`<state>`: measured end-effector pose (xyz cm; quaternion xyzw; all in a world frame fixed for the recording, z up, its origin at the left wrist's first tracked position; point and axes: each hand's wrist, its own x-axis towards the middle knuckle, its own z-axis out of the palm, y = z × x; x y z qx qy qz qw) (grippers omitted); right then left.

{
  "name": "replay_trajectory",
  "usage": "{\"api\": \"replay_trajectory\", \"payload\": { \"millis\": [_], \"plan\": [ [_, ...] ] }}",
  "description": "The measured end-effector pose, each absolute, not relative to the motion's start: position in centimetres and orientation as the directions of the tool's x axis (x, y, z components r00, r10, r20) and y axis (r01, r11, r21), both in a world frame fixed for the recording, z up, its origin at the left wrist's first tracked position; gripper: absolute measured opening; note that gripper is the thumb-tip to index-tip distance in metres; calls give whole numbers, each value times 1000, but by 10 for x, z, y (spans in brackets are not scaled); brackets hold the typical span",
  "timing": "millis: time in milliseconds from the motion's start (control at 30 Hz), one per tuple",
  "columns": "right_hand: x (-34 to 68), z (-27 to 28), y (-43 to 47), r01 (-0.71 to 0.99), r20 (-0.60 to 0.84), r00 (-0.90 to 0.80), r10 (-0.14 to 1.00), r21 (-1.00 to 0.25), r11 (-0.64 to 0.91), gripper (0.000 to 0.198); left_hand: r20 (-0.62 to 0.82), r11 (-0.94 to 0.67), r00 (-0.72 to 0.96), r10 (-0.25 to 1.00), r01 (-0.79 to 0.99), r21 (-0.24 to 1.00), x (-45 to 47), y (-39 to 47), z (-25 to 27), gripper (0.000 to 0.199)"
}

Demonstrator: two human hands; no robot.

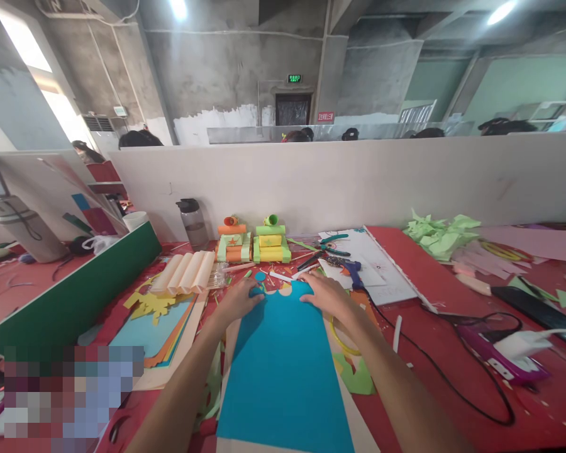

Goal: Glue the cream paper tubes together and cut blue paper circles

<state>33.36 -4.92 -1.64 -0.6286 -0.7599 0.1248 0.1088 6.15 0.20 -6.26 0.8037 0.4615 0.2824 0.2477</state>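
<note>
A large blue sheet of paper (285,371) with round notches cut in its far edge lies in front of me, over a paler beige sheet (364,434). My left hand (238,302) is closed at its far left corner, the fingertips partly hidden. At the far right corner my right hand (327,294) pinches the sheet between thumb and fingers. Just past the notched edge are a small blue paper disc (260,277) and paper scraps. Two paper models made of rolled tubes, one orange and green (234,242), one yellow and green (271,242), stand farther back.
Cream paper rolls (185,272) and stacked coloured paper (151,333) lie left, beside a green board (75,296). Behind are a water bottle (192,223), pliers (334,245) and a glue gun (351,269) with a black cord. A purple power strip (504,362) and crumpled green paper (441,234) lie right.
</note>
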Motion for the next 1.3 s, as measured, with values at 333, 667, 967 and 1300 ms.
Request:
{"api": "replay_trajectory", "payload": {
  "millis": [333,667,967,1300],
  "plan": [
    [344,-24,-35,856,152,-259,954,-420,300,27,270,-416,332,904,532,737,61,-2,-48,29],
    [353,-27,-29,742,133,-334,933,-573,347,23,358,-410,200,912,491,769,50,7,-34,34],
    [355,-25,-29,710,56,-390,919,-617,339,25,359,-316,-70,931,340,886,37,14,-29,37],
    [314,-36,-37,628,41,-400,916,-716,306,24,425,-462,184,886,297,835,46,8,-28,36]
  ]
}}
